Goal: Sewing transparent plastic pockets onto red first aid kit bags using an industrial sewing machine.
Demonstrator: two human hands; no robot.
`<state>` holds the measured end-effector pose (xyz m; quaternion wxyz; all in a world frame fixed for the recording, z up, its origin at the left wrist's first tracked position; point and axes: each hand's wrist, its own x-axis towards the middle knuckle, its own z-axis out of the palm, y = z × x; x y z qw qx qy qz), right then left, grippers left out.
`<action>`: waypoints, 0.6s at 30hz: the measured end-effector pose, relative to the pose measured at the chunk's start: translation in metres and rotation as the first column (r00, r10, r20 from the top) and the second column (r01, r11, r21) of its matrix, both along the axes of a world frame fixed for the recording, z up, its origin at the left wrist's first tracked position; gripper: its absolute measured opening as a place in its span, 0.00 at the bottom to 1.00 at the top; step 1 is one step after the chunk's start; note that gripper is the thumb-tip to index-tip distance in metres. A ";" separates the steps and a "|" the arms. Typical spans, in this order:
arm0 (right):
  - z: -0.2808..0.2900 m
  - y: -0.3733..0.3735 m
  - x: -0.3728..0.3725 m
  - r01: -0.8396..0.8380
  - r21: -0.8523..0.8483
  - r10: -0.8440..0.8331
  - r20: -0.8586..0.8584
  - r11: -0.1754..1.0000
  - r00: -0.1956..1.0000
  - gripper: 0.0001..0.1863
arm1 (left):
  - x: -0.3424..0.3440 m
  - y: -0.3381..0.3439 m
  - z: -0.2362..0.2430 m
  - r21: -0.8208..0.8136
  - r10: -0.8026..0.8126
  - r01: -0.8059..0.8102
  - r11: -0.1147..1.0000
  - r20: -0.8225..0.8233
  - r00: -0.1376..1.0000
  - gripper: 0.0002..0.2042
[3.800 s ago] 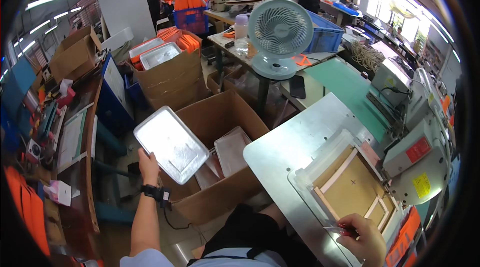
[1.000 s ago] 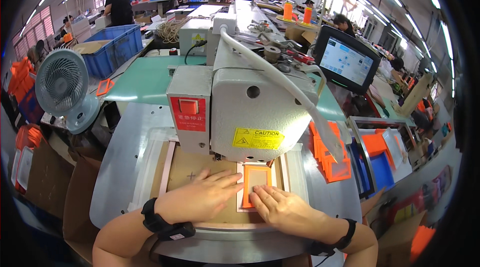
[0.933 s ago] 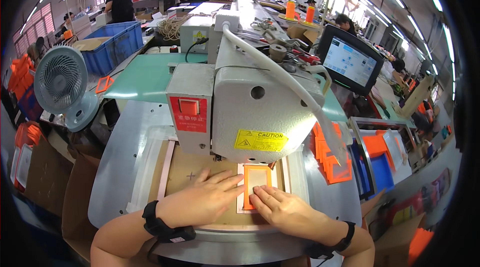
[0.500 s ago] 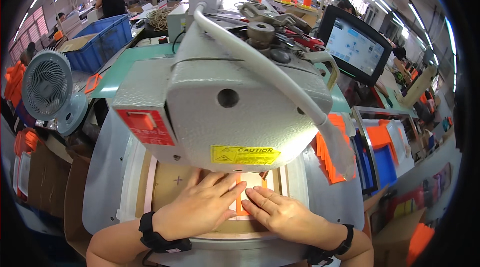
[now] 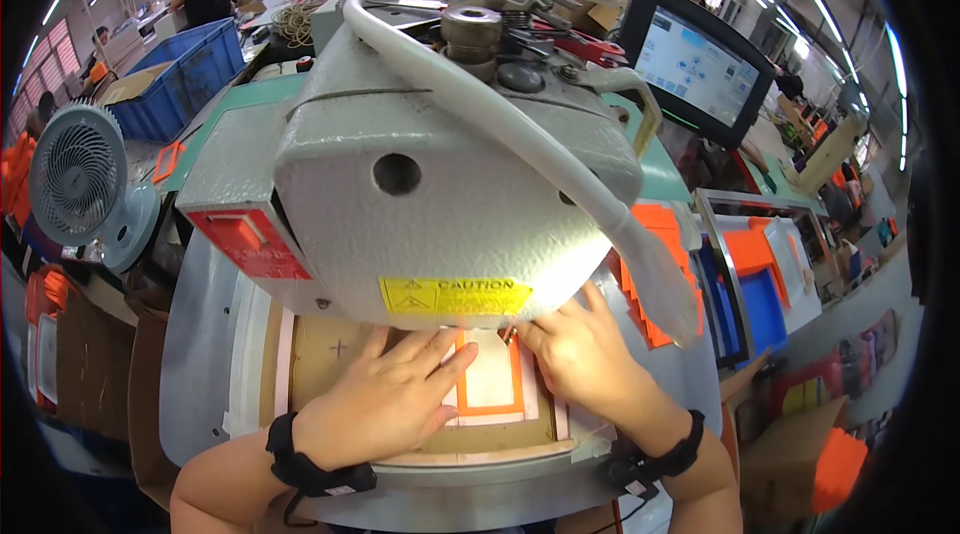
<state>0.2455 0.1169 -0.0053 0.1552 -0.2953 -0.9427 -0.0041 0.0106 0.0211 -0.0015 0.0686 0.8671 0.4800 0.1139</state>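
Note:
A grey industrial sewing machine head (image 5: 450, 224) overhangs a framed brown board (image 5: 320, 359). On the board lies a white panel (image 5: 490, 374) with an orange rectangular border (image 5: 518, 384); its far end is hidden under the machine. My left hand (image 5: 385, 394) lies flat, fingers stretched out, with its fingertips on the border's left side. At the far right corner of the border, my right hand (image 5: 590, 354) is curled, its fingertips close together beside a small dark part below the machine head. What those fingertips hold, if anything, is hidden.
Stacked orange pieces (image 5: 650, 274) lie right of the machine, near a metal frame (image 5: 725, 274) and blue tray (image 5: 762, 309). A screen (image 5: 697, 64) stands behind them. At left are a fan (image 5: 80, 174) and blue crate (image 5: 180, 79). A thick grey cable (image 5: 500, 124) crosses the machine.
My right hand has lifted off the panel and moved forward and right to below the machine head, its fingers curling. My left hand stays flat on the work. The whole view has shifted slightly.

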 end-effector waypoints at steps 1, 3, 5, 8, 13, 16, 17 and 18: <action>-0.005 0.001 0.002 0.000 -0.027 -0.001 -0.019 1.000 1.000 0.20 | 0.000 0.001 -0.001 0.012 -0.018 0.018 1.000 0.006 1.000 0.32; -0.009 0.004 0.007 -0.003 -0.091 -0.001 -0.045 0.996 0.999 0.20 | -0.003 0.005 0.000 -0.005 -0.062 0.062 0.998 0.018 0.998 0.31; -0.008 0.004 0.010 -0.005 -0.174 -0.006 -0.062 0.985 0.998 0.21 | -0.006 0.005 0.000 -0.007 -0.086 0.086 0.996 0.020 0.996 0.29; 0.015 -0.002 0.011 -0.007 -0.312 0.026 0.056 0.950 0.998 0.33 | -0.007 -0.001 0.007 -0.014 -0.137 0.137 0.990 -0.012 0.990 0.26; 0.020 -0.009 0.012 -0.013 -0.246 0.056 0.168 0.969 0.984 0.40 | 0.006 -0.013 0.001 0.036 -0.199 0.201 0.979 -0.048 0.979 0.24; 0.024 -0.016 0.005 0.040 -0.227 0.023 0.267 0.973 0.963 0.41 | 0.011 -0.015 0.001 0.080 -0.177 0.183 0.980 -0.079 0.981 0.24; 0.025 -0.016 0.003 0.061 -0.221 0.010 0.305 0.973 0.952 0.42 | 0.014 -0.012 0.002 0.065 -0.168 0.174 0.983 -0.084 0.982 0.24; 0.026 -0.015 0.004 0.050 -0.227 0.018 0.287 0.973 0.958 0.43 | 0.015 -0.011 0.006 0.060 -0.167 0.173 0.983 -0.094 0.981 0.24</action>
